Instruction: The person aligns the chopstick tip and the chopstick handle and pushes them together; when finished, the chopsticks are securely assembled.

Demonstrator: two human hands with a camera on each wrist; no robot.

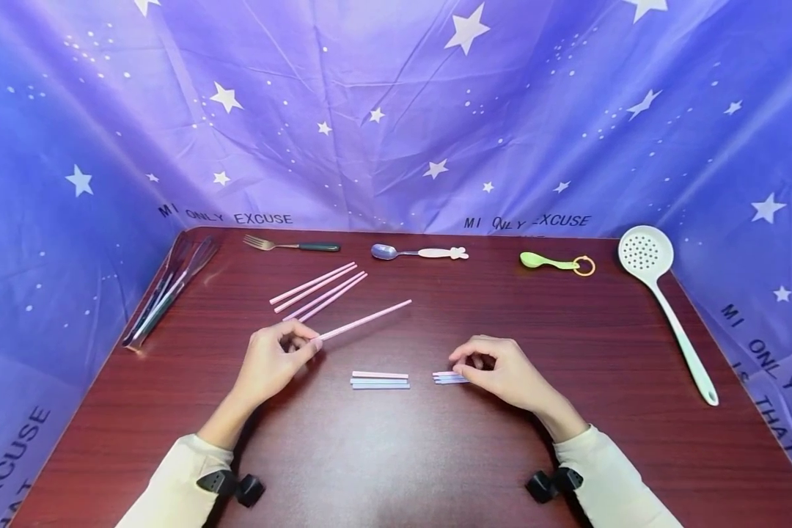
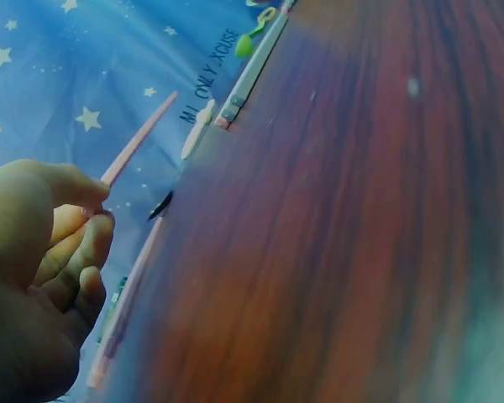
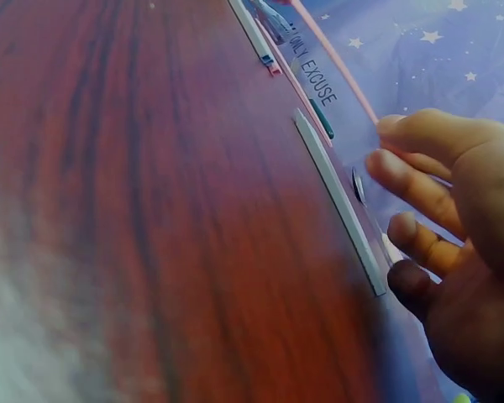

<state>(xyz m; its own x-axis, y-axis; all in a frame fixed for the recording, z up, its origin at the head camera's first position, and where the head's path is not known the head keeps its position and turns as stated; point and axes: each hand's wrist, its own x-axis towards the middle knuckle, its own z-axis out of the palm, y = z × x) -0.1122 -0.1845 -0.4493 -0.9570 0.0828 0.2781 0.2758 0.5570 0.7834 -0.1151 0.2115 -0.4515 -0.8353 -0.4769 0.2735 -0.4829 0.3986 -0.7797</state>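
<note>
My left hand pinches one end of a pink chopstick between thumb and fingers, its far end slanting up to the right. In the left wrist view, the same pink chopstick stands out from the fingertips. Beyond that hand, several pink chopsticks lie fanned on the table. My right hand hovers with loosely bent fingers over a small row of pink and blue chopsticks, partly covering them. A gap shows between its thumb and index fingertip in the right wrist view. Between the hands lies another pink and blue row.
Along the back lie a green-handled fork, a spoon with a white handle and a green spoon with an orange ring. A pale skimmer lies at right, a clear bag of utensils at left. Starry cloth encloses the table.
</note>
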